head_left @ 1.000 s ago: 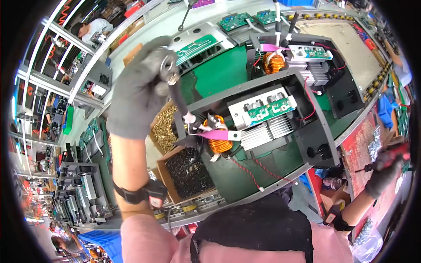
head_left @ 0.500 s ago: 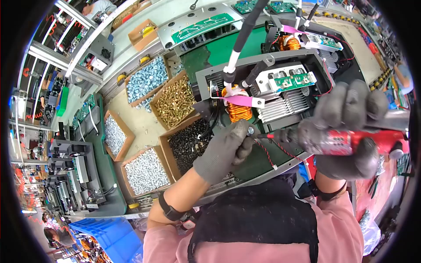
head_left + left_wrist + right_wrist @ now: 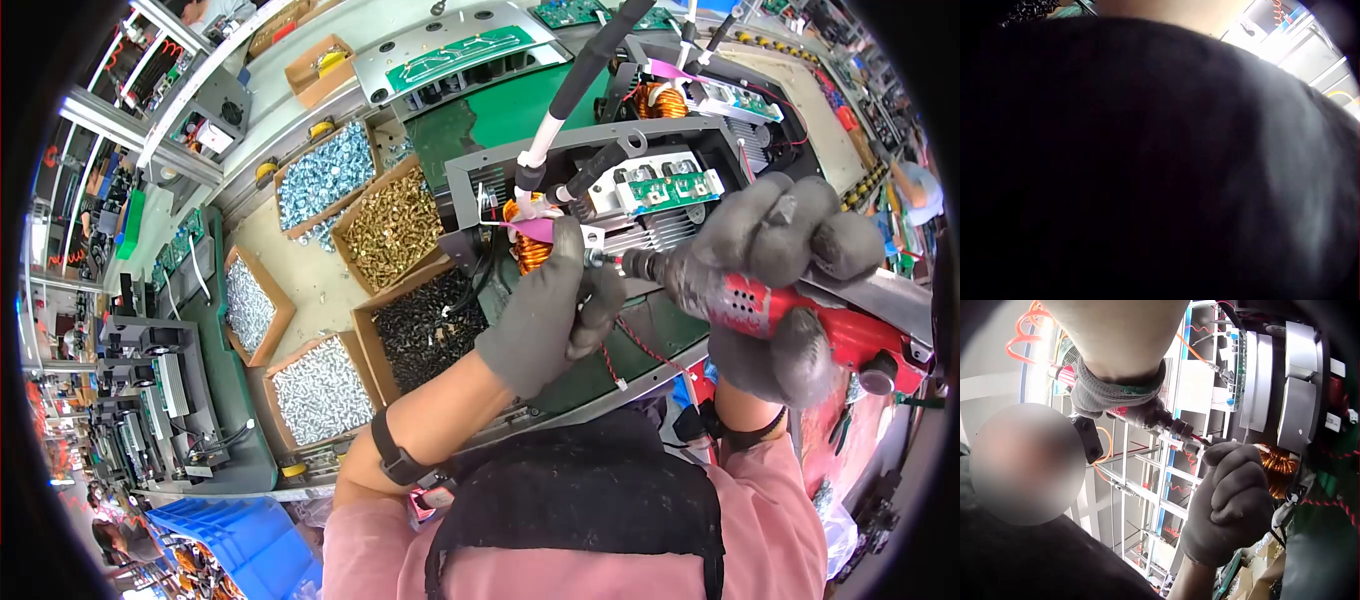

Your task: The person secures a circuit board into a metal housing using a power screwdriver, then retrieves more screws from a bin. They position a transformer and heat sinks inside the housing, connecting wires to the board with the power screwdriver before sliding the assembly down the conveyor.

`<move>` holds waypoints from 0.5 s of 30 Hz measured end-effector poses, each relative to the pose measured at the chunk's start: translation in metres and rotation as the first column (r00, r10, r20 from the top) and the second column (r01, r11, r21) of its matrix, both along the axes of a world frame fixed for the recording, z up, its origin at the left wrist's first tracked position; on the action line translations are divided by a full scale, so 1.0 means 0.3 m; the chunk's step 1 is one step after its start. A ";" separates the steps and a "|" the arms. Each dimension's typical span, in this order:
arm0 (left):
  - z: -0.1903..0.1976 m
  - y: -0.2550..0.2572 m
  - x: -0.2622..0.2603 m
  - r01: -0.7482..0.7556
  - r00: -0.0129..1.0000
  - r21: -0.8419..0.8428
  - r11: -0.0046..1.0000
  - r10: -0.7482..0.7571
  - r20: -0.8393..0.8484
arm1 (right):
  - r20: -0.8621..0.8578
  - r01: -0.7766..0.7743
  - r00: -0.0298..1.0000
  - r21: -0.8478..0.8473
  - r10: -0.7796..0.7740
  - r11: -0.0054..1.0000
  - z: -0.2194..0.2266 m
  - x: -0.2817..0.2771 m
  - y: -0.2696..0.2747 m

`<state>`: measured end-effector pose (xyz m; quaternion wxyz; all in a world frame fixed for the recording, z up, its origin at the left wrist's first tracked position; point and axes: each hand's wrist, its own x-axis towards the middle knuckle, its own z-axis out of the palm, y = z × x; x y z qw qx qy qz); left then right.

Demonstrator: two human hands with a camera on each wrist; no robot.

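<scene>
- Head view: right hand (image 3: 778, 243) clamped round a red power driver (image 3: 748, 302); tool's long axis slants from near right to far left, tip toward the open chassis (image 3: 463, 200).
- Same view: left hand (image 3: 535, 318) curled, thumb up, seems to pinch a small metal fastener (image 3: 595, 258) at the driver's tip.
- Relation that counts, by my judgement: fastener lies just near of the purple strip (image 3: 533, 229)'s silver end, right of the copper toroid coil (image 3: 533, 258). Left hand is nearer; whether fastener meets strip, cannot tell.
- Left wrist view: dark mass (image 3: 1147, 156) fills most of it; finger state unreadable.
- Right wrist view: driver points straight at left hand's folded fingers, coil close beside.
</scene>
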<state>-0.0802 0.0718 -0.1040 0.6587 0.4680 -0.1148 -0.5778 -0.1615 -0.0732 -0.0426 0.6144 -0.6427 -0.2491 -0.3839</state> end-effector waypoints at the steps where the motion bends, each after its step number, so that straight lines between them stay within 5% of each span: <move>1: 0.009 -0.006 0.007 0.000 1.000 0.002 1.000 0.000 0.000 | 0.008 0.054 0.999 -0.019 -0.054 0.998 -0.001 0.002 0.000; 3: 0.026 -0.015 0.019 0.043 0.958 0.137 0.990 -0.079 0.274 | -0.001 0.074 0.997 -0.140 -0.075 0.987 0.002 0.006 -0.042; 4: 0.013 -0.009 0.014 0.045 0.958 0.140 0.989 -0.082 0.275 | -0.001 0.076 0.997 -0.137 -0.077 0.988 0.002 0.004 -0.040; 5: 0.010 0.000 0.005 -0.086 0.734 0.070 0.994 0.016 0.679 | -0.050 0.079 0.995 -0.069 -0.082 0.994 0.002 0.001 -0.033; 6: 0.013 0.005 0.002 -0.171 0.346 -0.051 0.984 0.109 0.932 | -0.100 0.084 0.991 -0.002 -0.083 0.996 0.001 0.001 -0.022; 7: 0.026 0.033 0.011 -0.223 -0.134 -0.115 0.968 0.086 0.987 | -0.112 0.143 0.985 0.086 -0.133 0.986 -0.010 0.013 0.000; 8: 0.102 0.031 0.014 -0.289 -0.382 -0.120 0.950 0.000 0.924 | -0.115 0.142 0.985 0.087 -0.131 0.986 -0.010 0.017 -0.002; 10: 0.133 0.014 0.037 -0.400 -0.499 0.045 0.915 -0.258 0.827 | -0.101 0.167 0.981 0.033 -0.163 0.985 -0.005 0.038 -0.016; 15: 0.089 -0.039 0.146 -0.309 -0.602 -0.035 0.950 -0.168 0.781 | -0.183 0.281 0.946 0.046 -0.268 0.959 0.017 0.067 0.032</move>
